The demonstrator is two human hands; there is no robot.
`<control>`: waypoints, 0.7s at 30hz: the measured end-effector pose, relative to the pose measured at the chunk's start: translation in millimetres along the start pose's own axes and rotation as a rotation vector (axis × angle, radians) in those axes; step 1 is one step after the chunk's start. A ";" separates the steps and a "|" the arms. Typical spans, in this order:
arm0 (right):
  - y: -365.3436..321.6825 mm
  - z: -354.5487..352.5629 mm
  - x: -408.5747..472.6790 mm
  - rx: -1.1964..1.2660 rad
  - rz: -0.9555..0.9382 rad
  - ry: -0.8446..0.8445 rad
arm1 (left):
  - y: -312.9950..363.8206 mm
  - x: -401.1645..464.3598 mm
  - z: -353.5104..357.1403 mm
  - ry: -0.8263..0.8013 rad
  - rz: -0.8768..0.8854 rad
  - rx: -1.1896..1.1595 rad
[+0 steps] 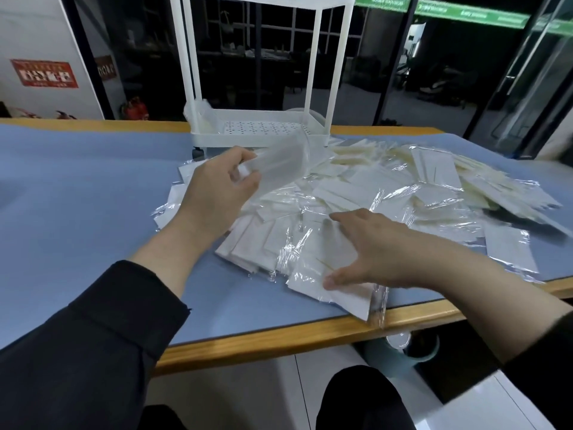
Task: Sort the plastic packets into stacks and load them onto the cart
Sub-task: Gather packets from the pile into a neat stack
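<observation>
A loose heap of clear plastic packets [387,193] with white contents covers the blue table's middle and right. My left hand [217,193] is raised above the heap and grips a blurred packet [279,159] between thumb and fingers, just in front of the cart. My right hand [372,246] lies spread over the near packets, its thumb pressing one white packet [341,293] near the table's front edge. The white cart [260,131] stands at the back of the table; a little plastic lies in the left corner of its perforated bottom shelf.
The blue table mat [77,197] stretches bare to the left, edged by a wooden rim [279,339]. A teal bin [412,352] sits on the floor below the front edge. My knees show under the table.
</observation>
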State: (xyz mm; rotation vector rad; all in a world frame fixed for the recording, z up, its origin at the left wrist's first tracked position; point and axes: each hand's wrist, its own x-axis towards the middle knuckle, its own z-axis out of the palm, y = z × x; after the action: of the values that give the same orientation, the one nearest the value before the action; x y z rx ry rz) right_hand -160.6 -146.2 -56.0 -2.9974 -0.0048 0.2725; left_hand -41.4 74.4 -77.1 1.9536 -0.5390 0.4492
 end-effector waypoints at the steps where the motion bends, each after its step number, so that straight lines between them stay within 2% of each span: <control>1: 1.2 -1.1 3.1 -0.007 -0.005 -0.013 | 0.3 -0.1 0.2 -0.001 -0.004 -0.007; 4: 0.3 -5.0 7.5 -0.029 -0.018 -0.024 | 1.2 -0.4 -0.5 -0.006 -0.013 -0.021; 10: -0.2 -7.3 4.6 0.049 -0.110 0.082 | 0.7 0.0 0.0 -0.038 -0.058 -0.020; 13: 3.7 -4.0 4.0 0.078 -0.159 0.127 | -1.7 0.4 0.4 -0.122 -0.114 -0.022; 15: 7.3 -5.5 4.4 0.187 -0.168 0.163 | -2.0 0.3 0.8 -0.168 -0.150 -0.045; 18: 12.4 -20.9 6.7 0.383 -0.219 0.267 | -0.7 1.7 0.2 -0.126 -0.180 -0.120; 21: 10.4 -42.4 15.3 0.461 -0.309 0.347 | -2.3 4.5 -3.4 -0.026 -0.230 -0.193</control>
State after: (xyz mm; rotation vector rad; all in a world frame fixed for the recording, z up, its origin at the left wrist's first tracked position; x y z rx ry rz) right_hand -138.0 -161.8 -18.8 -2.4967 -0.3205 -0.2479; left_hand -36.6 77.6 -75.0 1.8108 -0.3546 0.2183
